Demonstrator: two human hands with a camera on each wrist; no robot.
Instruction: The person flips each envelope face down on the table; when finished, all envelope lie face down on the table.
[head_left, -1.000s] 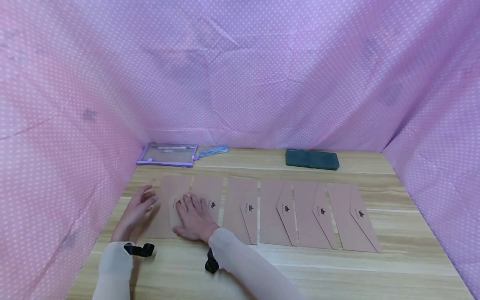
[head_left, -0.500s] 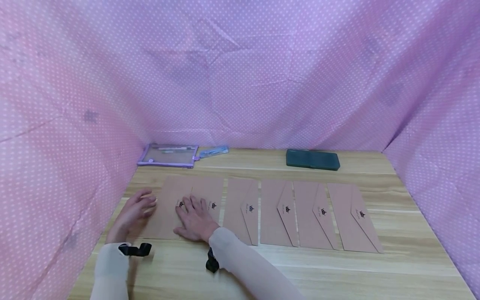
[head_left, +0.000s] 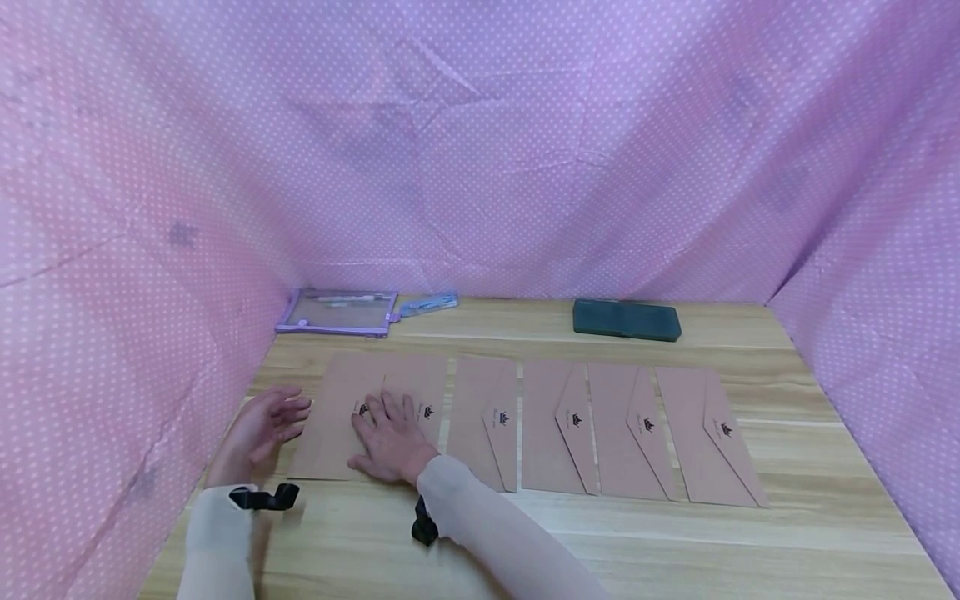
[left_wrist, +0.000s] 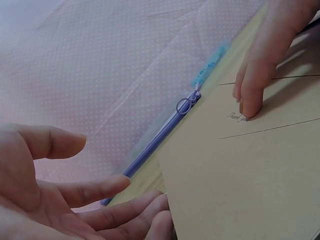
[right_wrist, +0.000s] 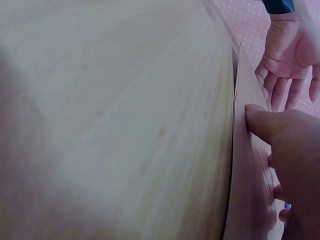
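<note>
A row of several brown paper envelopes, each with a black crown print, lies side by side on the table. My right hand [head_left: 392,440] rests with spread fingers on the two leftmost ones, partly covering them. The leftmost envelope [head_left: 330,429] borders closely on its neighbour [head_left: 423,379]. Just left of the row is my left hand [head_left: 262,427], relaxed and holding nothing, its fingertips close to that envelope's left edge. In the left wrist view, fingers of the right hand press beside a "Thank you" print. The right wrist view shows the right thumb [right_wrist: 260,120] on the envelope near its edge.
Along the back of the wooden table [head_left: 720,542] lie a purple-edged zip pouch [head_left: 341,312] with pens inside, a light blue slim item [head_left: 429,304] and a dark green case [head_left: 627,320]. Pink dotted cloth [head_left: 487,150] encloses the back and sides.
My left hand has drawn slightly left and down, off the leftmost envelope's edge. That envelope has shifted slightly right, towards its neighbour. My right hand has stayed in place.
</note>
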